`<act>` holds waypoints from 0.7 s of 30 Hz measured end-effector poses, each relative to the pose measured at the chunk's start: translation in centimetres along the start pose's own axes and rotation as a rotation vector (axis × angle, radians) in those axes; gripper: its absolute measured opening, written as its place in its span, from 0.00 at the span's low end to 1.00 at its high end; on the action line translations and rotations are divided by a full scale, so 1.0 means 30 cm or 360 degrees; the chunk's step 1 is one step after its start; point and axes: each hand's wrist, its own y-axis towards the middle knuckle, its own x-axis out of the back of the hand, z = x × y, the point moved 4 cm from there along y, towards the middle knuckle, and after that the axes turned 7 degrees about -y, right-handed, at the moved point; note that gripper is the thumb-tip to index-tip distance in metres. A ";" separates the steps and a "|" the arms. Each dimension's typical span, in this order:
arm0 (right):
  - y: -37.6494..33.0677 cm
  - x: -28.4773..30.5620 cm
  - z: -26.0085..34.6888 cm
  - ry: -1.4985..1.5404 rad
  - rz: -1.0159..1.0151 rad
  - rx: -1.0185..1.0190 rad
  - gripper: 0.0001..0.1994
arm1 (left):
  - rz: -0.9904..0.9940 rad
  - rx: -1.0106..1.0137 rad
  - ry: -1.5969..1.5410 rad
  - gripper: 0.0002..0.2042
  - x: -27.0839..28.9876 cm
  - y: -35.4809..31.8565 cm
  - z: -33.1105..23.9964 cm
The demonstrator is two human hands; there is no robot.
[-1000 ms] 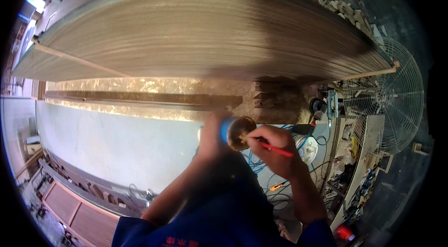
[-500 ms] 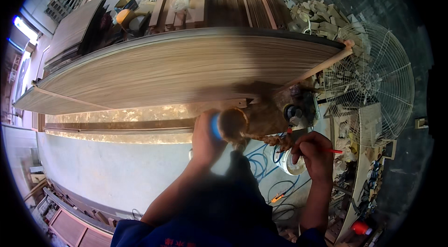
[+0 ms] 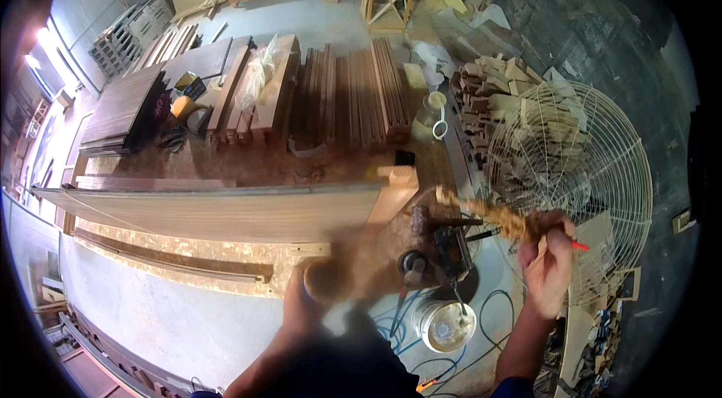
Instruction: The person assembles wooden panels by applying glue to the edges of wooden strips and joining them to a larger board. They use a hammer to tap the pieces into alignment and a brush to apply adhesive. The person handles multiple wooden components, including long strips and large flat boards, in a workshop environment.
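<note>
My left hand [image 3: 295, 306] is closed around a round cup-like container [image 3: 329, 281], brown inside and smeared by motion. It is below the front edge of a large wood-grained panel [image 3: 210, 214], which lies across the bench. To the right, my right hand [image 3: 550, 256] grips a stick [image 3: 492, 214] thickly crusted with amber-brown, lumpy material. A thin red end sticks out past the fingers, while the pale far end points up and left, clear of the container. What the stick is under the crust cannot be made out.
A white bucket [image 3: 426, 332] stands on the floor among blue hoses. Near the bench's right end lie a hammer-like tool [image 3: 444, 222] and a dark round tool [image 3: 411, 262]. A wire fan guard [image 3: 639, 172] rises at right before heaped wood offcuts [image 3: 481, 108]. Timber strips [image 3: 353, 93] lie behind the panel.
The view has tilted up, showing more of the far floor. My right hand has risen up and right, with the crusted stick away from the container. The left hand still holds the container.
</note>
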 end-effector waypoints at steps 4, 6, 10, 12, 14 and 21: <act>0.246 -0.041 -0.017 -0.0077 0.0255 -0.0189 0.08 | 0.0081 0.0332 0.0207 0.31 -0.044 -0.042 0.011; 0.284 -0.061 -0.028 -0.0113 0.0329 -0.0315 0.07 | 0.0077 0.0406 0.0148 0.32 -0.046 -0.021 -0.054; 0.310 -0.061 -0.041 -0.0162 0.0374 -0.0384 0.07 | -0.0007 0.0539 0.0134 0.32 -0.062 -0.006 -0.065; 0.312 -0.081 -0.009 -0.0300 0.0482 -0.0251 0.08 | 0.0148 0.0597 0.0109 0.33 -0.071 0.009 0.003; 0.321 -0.101 0.039 -0.0367 0.0533 -0.0223 0.09 | 0.0247 0.0609 0.0080 0.33 -0.081 0.047 -0.021; 0.419 -0.214 0.026 -0.0422 0.0756 -0.0317 0.08 | 0.0289 0.0516 0.0099 0.30 -0.087 0.071 0.061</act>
